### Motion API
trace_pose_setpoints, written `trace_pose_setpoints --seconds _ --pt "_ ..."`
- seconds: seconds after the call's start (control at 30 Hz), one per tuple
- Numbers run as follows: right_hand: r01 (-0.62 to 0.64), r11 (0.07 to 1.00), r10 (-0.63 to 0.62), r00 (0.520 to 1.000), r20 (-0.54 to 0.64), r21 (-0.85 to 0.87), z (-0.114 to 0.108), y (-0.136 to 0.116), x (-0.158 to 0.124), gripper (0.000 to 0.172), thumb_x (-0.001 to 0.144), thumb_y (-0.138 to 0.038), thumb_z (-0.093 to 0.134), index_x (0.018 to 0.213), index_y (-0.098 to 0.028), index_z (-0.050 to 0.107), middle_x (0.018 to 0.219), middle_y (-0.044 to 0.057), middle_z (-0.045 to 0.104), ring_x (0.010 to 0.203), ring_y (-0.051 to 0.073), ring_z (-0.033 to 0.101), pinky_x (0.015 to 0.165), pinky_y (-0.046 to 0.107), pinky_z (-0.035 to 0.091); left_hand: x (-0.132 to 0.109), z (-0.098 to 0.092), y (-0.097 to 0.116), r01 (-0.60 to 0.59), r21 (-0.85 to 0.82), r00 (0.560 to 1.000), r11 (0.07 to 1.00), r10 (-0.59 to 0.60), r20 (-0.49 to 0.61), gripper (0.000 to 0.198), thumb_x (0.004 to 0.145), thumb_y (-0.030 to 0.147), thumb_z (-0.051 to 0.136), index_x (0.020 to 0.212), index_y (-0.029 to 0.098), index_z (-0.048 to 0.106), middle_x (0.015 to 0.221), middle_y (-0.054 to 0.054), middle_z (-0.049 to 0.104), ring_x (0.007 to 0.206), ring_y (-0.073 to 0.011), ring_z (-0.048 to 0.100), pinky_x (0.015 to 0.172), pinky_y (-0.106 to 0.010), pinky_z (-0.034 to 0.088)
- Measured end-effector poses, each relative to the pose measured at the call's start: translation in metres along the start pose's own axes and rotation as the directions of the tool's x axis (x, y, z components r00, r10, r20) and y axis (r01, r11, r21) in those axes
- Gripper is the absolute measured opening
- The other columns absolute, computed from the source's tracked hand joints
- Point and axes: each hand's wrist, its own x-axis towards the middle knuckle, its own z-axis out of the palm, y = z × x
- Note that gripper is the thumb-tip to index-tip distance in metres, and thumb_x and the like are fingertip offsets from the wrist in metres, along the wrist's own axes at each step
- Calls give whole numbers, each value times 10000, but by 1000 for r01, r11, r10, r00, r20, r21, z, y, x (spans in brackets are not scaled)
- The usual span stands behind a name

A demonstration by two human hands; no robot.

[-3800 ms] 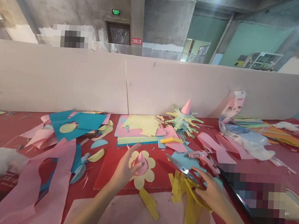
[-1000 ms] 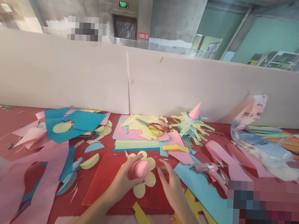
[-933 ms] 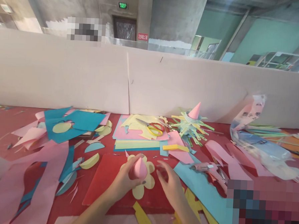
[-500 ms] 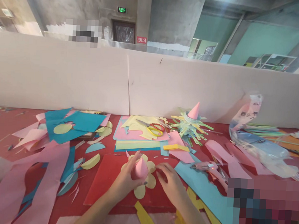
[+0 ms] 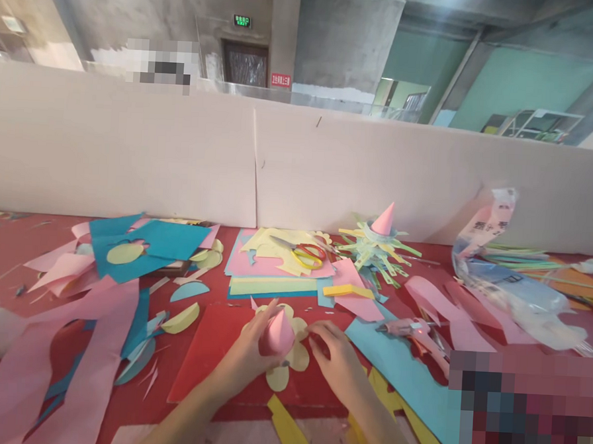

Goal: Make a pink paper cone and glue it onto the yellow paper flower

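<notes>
Left hand [image 5: 250, 344] grips a smooth pink paper cone [image 5: 281, 334], tip up, thumb and fingers around it. Under that hand: flat pale-yellow paper flower [image 5: 299, 357], rounded petals. Right hand [image 5: 336, 353] half-curled, thumb-finger gap showing, beside petals; contact unclear. Pink glue gun [image 5: 420, 333] right of it.
</notes>
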Motion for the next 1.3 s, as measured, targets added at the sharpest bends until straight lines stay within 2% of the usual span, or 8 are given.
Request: trace_pose_setpoints --seconds 0.23,0.57,0.77,1.07,1.3 --pt "15 1000 -15 1000 23 22 2 4 -2 186 886 -157 458 961 -239 608 1017 66 624 969 211 606 878 373 498 1 1 -1 -12 -3 1000 1000 12 -11 843 643 272 769 1404 280 408 1449 -111 439 1315 -319 418 1030 -445 416" --pt "7 1000 -6 999 31 -17 1 1 -2 203 874 -145 466 959 -243 622 1023 62 619 969 209 607 874 369 503 0 0 2 -27 36 1000 999 27 -14 843 649 264 758 1410 284 395 1450 -117 434 1300 -333 433 1013 -461 426" --pt "14 999 -14 1000 25 -30 3 0 -2 199 875 -146 470 958 -240 626 1032 68 619 968 213 603 872 368 500 0 1 -3 -42 61 999 997 42 -7 854 652 252 754 1420 283 382 1465 -112 414 1329 -332 396 1030 -442 412" --pt "16 998 -14 999 30 -62 3 0 -2 216 874 -120 470 974 -235 623 1042 57 618 981 205 597 874 361 493 1 0 -6 39 50 999 998 -40 20 856 679 169 689 1446 286 330 1494 -79 378 1366 -309 345 1081 -438 355" --pt "37 997 -35 999 24 -72 3 -3 -2 192 874 -126 470 960 -222 612 1034 67 617 980 210 597 873 368 499 1 0 -4 32 77 999 997 -32 4 820 689 166 657 1438 281 343 1486 -68 393 1355 -299 365 1086 -442 347"
